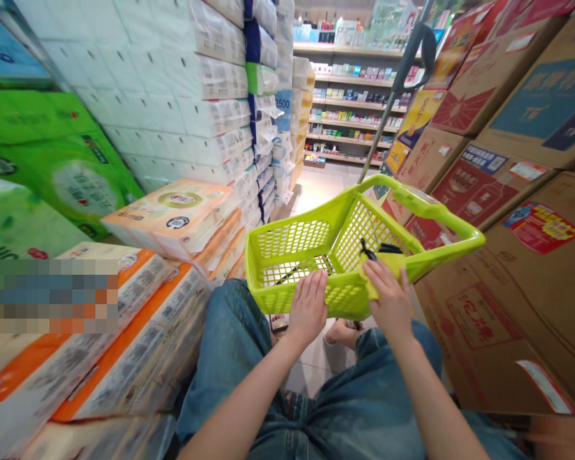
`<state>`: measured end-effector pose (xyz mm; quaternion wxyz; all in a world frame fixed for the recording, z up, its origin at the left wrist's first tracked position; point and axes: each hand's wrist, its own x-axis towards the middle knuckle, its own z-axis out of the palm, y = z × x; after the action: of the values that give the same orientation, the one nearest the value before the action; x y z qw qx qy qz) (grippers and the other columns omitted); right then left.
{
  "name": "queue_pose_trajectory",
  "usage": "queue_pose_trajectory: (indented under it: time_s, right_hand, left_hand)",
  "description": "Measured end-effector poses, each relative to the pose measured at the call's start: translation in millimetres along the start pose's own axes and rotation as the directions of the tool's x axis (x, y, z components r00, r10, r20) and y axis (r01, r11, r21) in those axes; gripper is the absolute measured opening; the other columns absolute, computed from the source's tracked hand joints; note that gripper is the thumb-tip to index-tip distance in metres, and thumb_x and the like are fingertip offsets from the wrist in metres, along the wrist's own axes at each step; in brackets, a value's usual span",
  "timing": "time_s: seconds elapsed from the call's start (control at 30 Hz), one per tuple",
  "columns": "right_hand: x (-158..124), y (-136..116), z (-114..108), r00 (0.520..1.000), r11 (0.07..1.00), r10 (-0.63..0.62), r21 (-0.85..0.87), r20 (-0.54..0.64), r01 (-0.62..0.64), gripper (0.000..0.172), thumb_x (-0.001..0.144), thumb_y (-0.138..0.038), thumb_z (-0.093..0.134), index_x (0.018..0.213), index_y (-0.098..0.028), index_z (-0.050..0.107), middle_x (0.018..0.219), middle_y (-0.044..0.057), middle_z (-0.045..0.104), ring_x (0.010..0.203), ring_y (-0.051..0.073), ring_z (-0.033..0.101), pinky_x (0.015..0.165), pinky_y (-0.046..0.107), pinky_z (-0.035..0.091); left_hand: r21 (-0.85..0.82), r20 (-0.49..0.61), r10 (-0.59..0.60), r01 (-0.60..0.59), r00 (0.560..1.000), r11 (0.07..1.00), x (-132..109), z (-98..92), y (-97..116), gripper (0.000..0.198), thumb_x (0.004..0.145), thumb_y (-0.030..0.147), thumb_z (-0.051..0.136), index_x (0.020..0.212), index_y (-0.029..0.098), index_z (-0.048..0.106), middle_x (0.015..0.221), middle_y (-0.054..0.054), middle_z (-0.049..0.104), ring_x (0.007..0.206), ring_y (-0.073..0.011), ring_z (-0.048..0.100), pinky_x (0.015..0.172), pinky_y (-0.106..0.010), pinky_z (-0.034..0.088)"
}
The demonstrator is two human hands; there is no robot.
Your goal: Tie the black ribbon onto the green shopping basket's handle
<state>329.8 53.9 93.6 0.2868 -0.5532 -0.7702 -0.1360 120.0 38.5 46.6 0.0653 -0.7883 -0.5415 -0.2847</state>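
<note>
In front of my knees is a lime-green plastic shopping basket (294, 237) with lattice walls, tilted, its green carry handle (460, 239) swung out to the right. My left hand (309, 308) lies over the near rim, fingers together and bent over the edge, the thumb hidden. A yellow cloth (391, 263) is under my right hand (389, 300), which presses it against the rim at the near right corner. Something thin and black (368, 250) shows beside the cloth; I cannot make out what it is. A grey pole with a loop grip (416, 57) rises behind the basket.
Tissue packs are piled on the left, with an orange pack (172, 207) close to my knee and white packs (172, 89) behind. Cardboard boxes (498, 319) are stacked along the right. A narrow aisle floor (314, 191) leads to stocked shelves (354, 83).
</note>
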Motion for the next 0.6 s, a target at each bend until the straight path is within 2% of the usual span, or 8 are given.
queue_pose_trajectory:
  time_s: [0.1, 0.17, 0.2, 0.3, 0.37, 0.5, 0.6]
  right_hand:
    - [8.7, 49.1, -20.4, 0.987, 0.993, 0.074, -0.078, -0.14, -0.086, 0.064, 0.076, -0.007, 0.047, 0.137, -0.026, 0.056, 0.14, 0.006, 0.061, 0.137, 0.026, 0.05, 0.124, 0.053, 0.012]
    - [14.9, 64.9, -26.9, 0.971, 0.987, 0.122, -0.073, -0.208, -0.14, 0.057, 0.078, -0.009, 0.048, 0.131, -0.023, 0.061, 0.136, 0.009, 0.064, 0.135, 0.027, 0.052, 0.123, 0.054, 0.016]
    - [17.3, 65.2, -26.9, 0.962, 0.984, 0.147, -0.062, -0.229, -0.165, 0.055, 0.078, -0.009, 0.048, 0.129, -0.022, 0.063, 0.135, 0.01, 0.065, 0.134, 0.028, 0.052, 0.122, 0.055, 0.019]
    - [18.9, 36.9, -13.5, 0.955, 0.98, 0.188, -0.02, -0.228, -0.198, 0.058, 0.075, -0.007, 0.048, 0.129, -0.021, 0.063, 0.132, 0.011, 0.066, 0.136, 0.03, 0.05, 0.118, 0.059, 0.028]
    - [15.3, 2.1, 3.0, 0.969, 0.985, 0.172, 0.022, -0.176, -0.171, 0.064, 0.071, -0.005, 0.049, 0.132, -0.022, 0.061, 0.132, 0.009, 0.067, 0.136, 0.03, 0.05, 0.119, 0.06, 0.027]
    - [3.4, -63.6, 33.8, 0.992, 0.987, 0.115, 0.114, -0.044, -0.109, 0.074, 0.066, -0.002, 0.046, 0.137, -0.02, 0.056, 0.139, 0.007, 0.062, 0.139, 0.026, 0.047, 0.122, 0.051, 0.027]
    - [-2.4, -80.8, 41.5, 0.998, 0.986, 0.059, 0.155, -0.014, -0.056, 0.076, 0.066, -0.001, 0.044, 0.139, -0.02, 0.054, 0.142, 0.005, 0.06, 0.141, 0.023, 0.045, 0.122, 0.047, 0.028]
  left_hand:
    - [-0.006, 0.001, 0.005, -0.005, 1.0, 1.0, 0.7, 0.6, 0.1, 0.069, 0.087, 0.017, 0.05, 0.153, 0.012, 0.029, 0.154, -0.01, 0.046, 0.144, -0.0233, 0.037, 0.123, -0.043, 0.025]
    - [-0.016, 0.002, 0.004, -0.004, 1.0, 1.0, 0.8, 1.6, -0.1, 0.069, 0.087, 0.017, 0.049, 0.153, 0.012, 0.029, 0.154, -0.01, 0.045, 0.144, -0.0238, 0.037, 0.123, -0.043, 0.024]
    - [-0.017, 0.002, 0.0, 0.0, 1.0, 1.0, 0.8, 2.2, -0.2, 0.069, 0.087, 0.016, 0.048, 0.153, 0.012, 0.029, 0.154, -0.01, 0.045, 0.145, -0.0238, 0.037, 0.123, -0.043, 0.024]
    - [-0.008, -0.005, -0.012, 0.012, 1.0, 1.0, 0.5, 3.6, -0.3, 0.069, 0.087, 0.016, 0.048, 0.154, 0.013, 0.028, 0.154, -0.01, 0.045, 0.145, -0.0229, 0.036, 0.123, -0.043, 0.025]
    - [-0.003, -0.004, -0.017, 0.017, 1.0, 1.0, 0.3, 3.8, -0.4, 0.07, 0.087, 0.016, 0.048, 0.154, 0.013, 0.028, 0.154, -0.01, 0.046, 0.145, -0.0225, 0.036, 0.123, -0.043, 0.025]
    - [-0.009, 0.009, -0.008, 0.008, 1.0, 1.0, -0.6, 2.6, -2.5, 0.067, 0.087, 0.016, 0.048, 0.152, 0.012, 0.031, 0.154, -0.011, 0.045, 0.146, -0.0233, 0.034, 0.123, -0.043, 0.025]
    - [-0.016, 0.017, 0.003, -0.003, 1.0, 1.0, -1.3, 1.5, -4.5, 0.066, 0.088, 0.017, 0.048, 0.152, 0.011, 0.032, 0.155, -0.011, 0.044, 0.146, -0.0241, 0.034, 0.123, -0.043, 0.024]
